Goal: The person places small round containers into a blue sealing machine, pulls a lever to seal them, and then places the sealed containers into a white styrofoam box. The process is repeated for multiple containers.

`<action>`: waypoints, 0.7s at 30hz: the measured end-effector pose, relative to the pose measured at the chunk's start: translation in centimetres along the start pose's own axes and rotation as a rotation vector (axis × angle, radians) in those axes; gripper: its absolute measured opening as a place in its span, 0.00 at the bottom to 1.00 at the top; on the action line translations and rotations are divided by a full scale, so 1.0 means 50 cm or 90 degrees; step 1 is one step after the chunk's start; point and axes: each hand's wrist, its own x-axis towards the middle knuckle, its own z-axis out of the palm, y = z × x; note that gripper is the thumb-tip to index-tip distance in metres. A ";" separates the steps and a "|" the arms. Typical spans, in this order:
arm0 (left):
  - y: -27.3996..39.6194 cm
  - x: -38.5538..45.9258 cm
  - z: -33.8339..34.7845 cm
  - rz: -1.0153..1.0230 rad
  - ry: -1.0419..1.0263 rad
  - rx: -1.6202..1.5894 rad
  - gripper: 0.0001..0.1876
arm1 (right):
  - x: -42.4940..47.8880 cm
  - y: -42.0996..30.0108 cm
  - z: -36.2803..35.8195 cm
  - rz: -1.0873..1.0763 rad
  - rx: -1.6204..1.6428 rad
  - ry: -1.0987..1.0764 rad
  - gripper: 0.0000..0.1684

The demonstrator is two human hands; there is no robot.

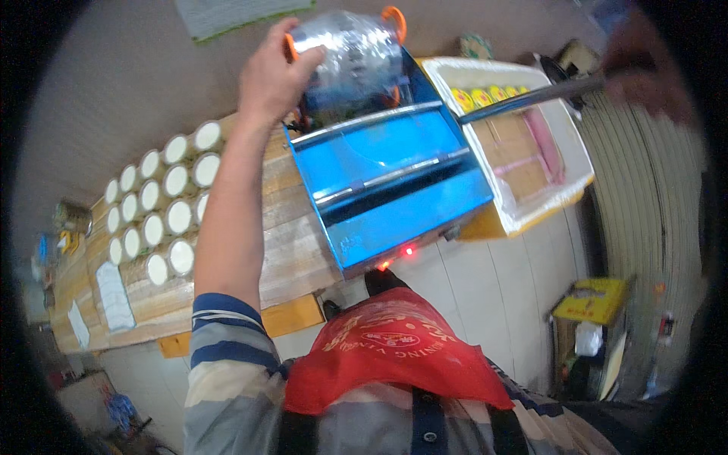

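Note:
My left hand [278, 74], at the upper middle, grips the left end of a rounded object in shiny clear plastic [355, 54]; orange loop-like parts show at its ends. The object lies at the far end of a blue metal machine [387, 142] with silver crossbars and two red lights on its near side. At the upper right, my right hand [651, 79], dark and blurred, is closed around the end of a metal bar [529, 102] that reaches the machine's right side. Rows of round containers with whitish tops [176, 181] stand left of my left forearm.
The wooden table [290, 227] also bears white cloths or papers [115, 296]. Right of the machine is a white-lined yellow foam box [580, 153] holding yellow round items [482, 98] and cardboard. An open box with a yellow flap [591, 301] stands at the lower right.

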 end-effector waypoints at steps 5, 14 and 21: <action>-0.062 -0.012 -0.021 0.086 0.018 -0.046 0.26 | -0.180 -0.068 0.353 0.231 0.364 -0.018 0.31; -0.036 0.002 -0.008 -0.025 0.041 -0.087 0.31 | -0.178 -0.150 0.503 0.286 0.656 0.013 0.16; 0.085 -0.015 -0.038 -0.096 0.023 -0.279 0.33 | -0.181 -0.153 0.519 0.275 0.657 0.040 0.15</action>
